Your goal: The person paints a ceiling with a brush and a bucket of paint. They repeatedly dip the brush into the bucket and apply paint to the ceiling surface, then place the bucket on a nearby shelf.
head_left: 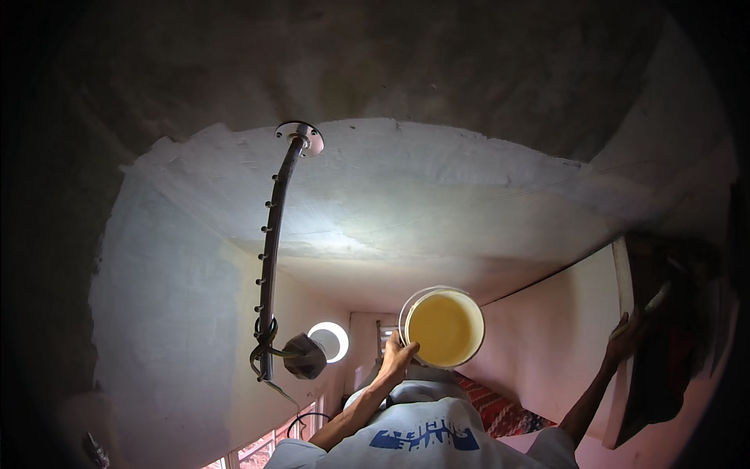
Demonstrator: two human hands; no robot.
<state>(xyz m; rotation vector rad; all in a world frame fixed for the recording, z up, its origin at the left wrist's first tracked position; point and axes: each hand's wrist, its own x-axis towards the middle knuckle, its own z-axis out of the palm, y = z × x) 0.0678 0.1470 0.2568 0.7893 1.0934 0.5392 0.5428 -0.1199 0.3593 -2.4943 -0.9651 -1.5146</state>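
My left hand [399, 359] grips the rim of a round, pale bucket [447, 328], thumb over the edge. The bucket is tipped so that its yellowish inside shows, and a thin wire handle [404, 306] arches along its far left side. At the right, my right hand [623, 341] is raised beside the pale edge of a dark, open cabinet or recess [623, 281]. Its fingers look closed around a slim tool with a pale handle [658, 297]; deep shadow hides the tool's other end and its kind.
A dark rod with several small knobs [271, 258] hangs from a round metal flange [300, 139]. Cables and a dark wrapped lump [304, 356] hang at its lower end, beside a bright round lamp [329, 341]. A red patterned cloth [500, 408] lies below. The plastered surface [375, 180] is part pale, part dark grey.
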